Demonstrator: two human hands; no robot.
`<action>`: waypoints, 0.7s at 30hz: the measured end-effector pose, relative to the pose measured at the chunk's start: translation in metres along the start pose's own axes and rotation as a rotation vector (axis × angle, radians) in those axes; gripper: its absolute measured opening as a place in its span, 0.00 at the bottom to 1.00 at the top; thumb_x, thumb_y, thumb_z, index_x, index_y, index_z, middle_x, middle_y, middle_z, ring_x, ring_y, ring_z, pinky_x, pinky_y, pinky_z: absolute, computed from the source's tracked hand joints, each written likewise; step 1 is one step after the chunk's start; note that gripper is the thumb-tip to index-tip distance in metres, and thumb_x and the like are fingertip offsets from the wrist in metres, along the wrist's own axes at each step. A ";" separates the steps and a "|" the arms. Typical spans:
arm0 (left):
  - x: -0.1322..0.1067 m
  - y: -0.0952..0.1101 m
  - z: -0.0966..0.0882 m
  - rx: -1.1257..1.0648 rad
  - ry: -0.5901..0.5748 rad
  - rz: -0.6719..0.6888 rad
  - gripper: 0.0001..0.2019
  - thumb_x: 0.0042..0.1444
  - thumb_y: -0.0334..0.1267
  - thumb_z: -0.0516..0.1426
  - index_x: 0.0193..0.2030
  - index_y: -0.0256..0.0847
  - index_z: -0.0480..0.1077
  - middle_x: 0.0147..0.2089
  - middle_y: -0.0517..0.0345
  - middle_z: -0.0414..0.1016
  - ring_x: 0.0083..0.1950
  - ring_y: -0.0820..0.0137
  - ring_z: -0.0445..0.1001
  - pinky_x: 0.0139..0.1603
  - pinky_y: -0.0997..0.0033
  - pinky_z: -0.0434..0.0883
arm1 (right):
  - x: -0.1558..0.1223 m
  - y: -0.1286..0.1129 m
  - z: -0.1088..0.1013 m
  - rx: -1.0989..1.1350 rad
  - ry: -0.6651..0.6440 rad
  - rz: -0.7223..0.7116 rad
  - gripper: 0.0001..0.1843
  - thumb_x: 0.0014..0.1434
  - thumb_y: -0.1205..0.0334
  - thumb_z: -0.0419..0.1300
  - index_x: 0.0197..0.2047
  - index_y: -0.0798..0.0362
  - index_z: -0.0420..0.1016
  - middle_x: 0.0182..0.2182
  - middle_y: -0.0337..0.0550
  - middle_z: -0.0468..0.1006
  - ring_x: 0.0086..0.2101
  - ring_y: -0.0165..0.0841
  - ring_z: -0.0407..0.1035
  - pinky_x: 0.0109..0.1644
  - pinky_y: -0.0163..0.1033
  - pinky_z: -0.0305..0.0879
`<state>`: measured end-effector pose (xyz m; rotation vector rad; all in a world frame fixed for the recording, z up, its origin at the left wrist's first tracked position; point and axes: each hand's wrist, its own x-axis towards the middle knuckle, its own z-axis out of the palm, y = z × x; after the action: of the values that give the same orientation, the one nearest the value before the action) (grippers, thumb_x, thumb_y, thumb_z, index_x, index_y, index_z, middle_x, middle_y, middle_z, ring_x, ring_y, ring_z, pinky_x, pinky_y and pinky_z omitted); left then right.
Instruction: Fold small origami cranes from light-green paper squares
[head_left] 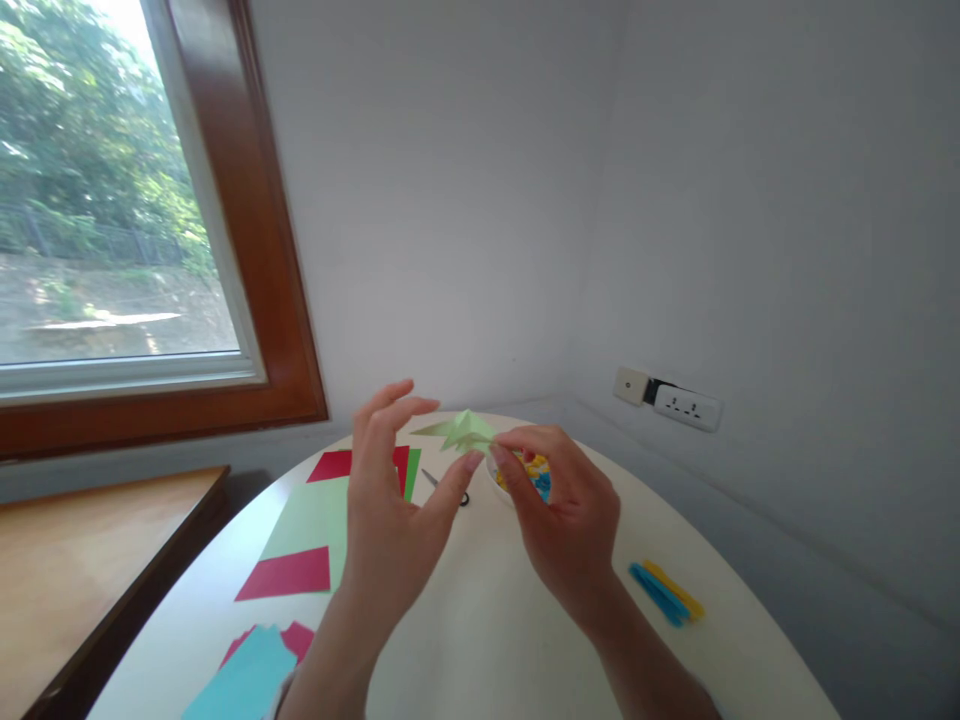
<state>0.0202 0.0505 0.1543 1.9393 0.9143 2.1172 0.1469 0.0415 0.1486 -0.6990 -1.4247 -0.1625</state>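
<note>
A folded light-green paper piece [461,431] is held up above a round white table [487,620]. My right hand [562,520] pinches its right end between thumb and fingers. My left hand [390,500] is raised beside it, thumb tip touching the paper's lower edge, the other fingers spread apart above. Behind my right hand sits a small white bowl [499,480] with colourful folded bits [536,470].
Green and red paper sheets [307,545] lie on the table's left, light-blue and pink ones [251,670] nearer me. Scissors [442,485] lie behind my left hand. Blue and yellow paper strips [667,592] lie to the right. A wall socket [686,405], a window, and a wooden surface [82,560] surround the table.
</note>
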 end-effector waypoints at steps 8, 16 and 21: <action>0.007 -0.004 -0.011 -0.080 -0.259 -0.035 0.06 0.52 0.35 0.60 0.38 0.44 0.74 0.43 0.52 0.76 0.48 0.64 0.74 0.51 0.64 0.71 | 0.002 0.004 -0.003 0.072 -0.067 0.024 0.07 0.56 0.70 0.58 0.32 0.49 0.76 0.29 0.39 0.80 0.31 0.31 0.74 0.36 0.37 0.72; 0.010 0.001 -0.012 0.015 -0.250 0.073 0.02 0.52 0.31 0.59 0.32 0.42 0.73 0.36 0.54 0.76 0.40 0.67 0.75 0.43 0.67 0.72 | 0.002 0.003 -0.005 0.133 -0.092 0.028 0.07 0.56 0.70 0.60 0.33 0.49 0.77 0.30 0.38 0.81 0.31 0.30 0.75 0.36 0.35 0.72; 0.007 -0.002 -0.012 -0.049 -0.271 0.011 0.01 0.54 0.33 0.58 0.32 0.42 0.70 0.41 0.52 0.76 0.44 0.66 0.75 0.44 0.66 0.72 | 0.002 0.000 -0.005 0.190 -0.122 0.124 0.06 0.55 0.68 0.60 0.32 0.49 0.77 0.29 0.39 0.81 0.31 0.31 0.75 0.36 0.35 0.73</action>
<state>0.0072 0.0515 0.1594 2.1411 0.7924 1.8024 0.1518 0.0399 0.1507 -0.6463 -1.4853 0.1133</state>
